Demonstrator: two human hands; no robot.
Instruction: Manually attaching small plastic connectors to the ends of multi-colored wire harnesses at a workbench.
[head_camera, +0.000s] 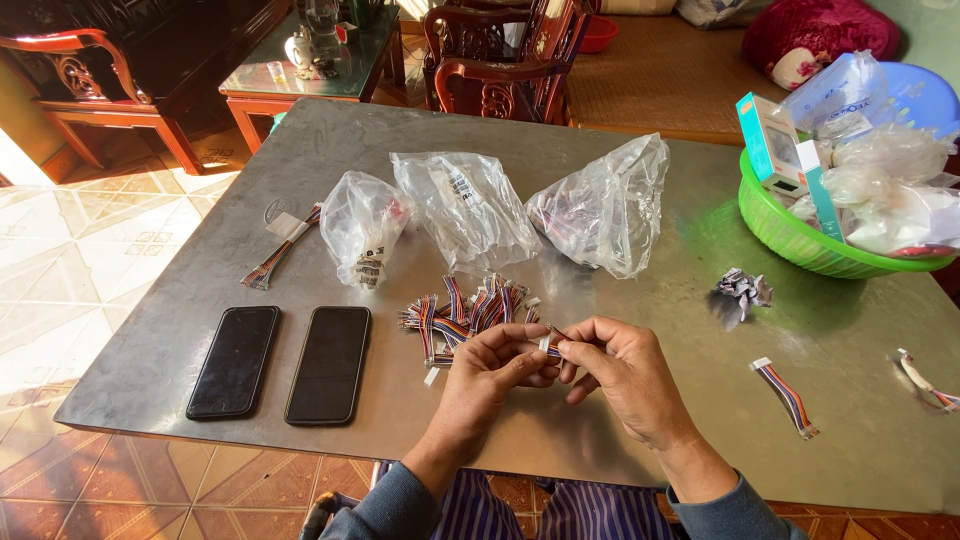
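Both your hands, left hand (492, 372) and right hand (622, 372), grip one small ribbon cable (549, 347) lying crosswise; three clear plastic bags (470, 208) sit behind on the grey desk (640, 330).

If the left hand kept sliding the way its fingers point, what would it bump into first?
The left hand points to the right, straight at the right hand. Their fingers already meet around a small white connector on a cable piece, so it would probably press into the right hand's fingers first.
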